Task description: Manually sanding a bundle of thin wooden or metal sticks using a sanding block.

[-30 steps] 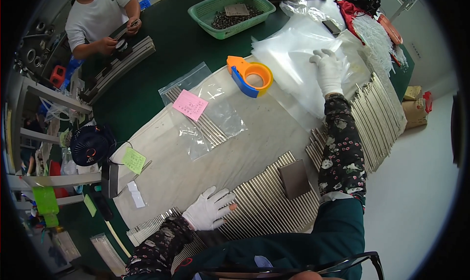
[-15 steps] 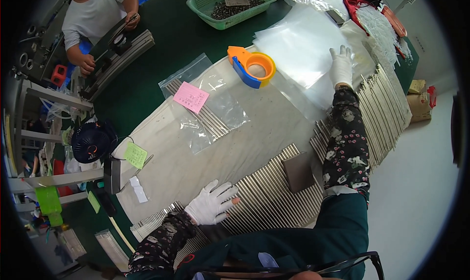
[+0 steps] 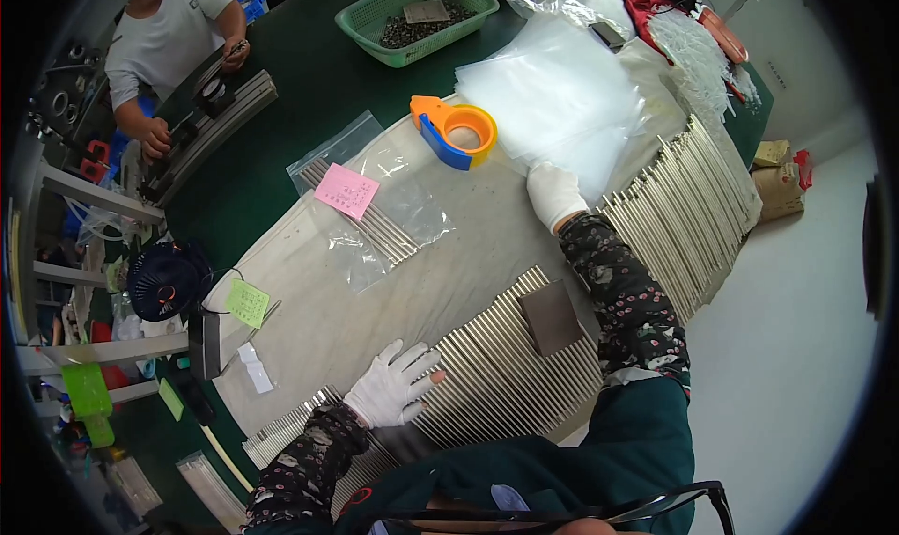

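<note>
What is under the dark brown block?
The dark brown block lies on a row of metal rods, visible to its left and below it in the picture. Whatever sits directly beneath it is covered.

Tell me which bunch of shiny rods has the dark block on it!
The bunch just right of the left hand. Only its rods carry the dark block; the bagged rods have a pink note instead.
</note>
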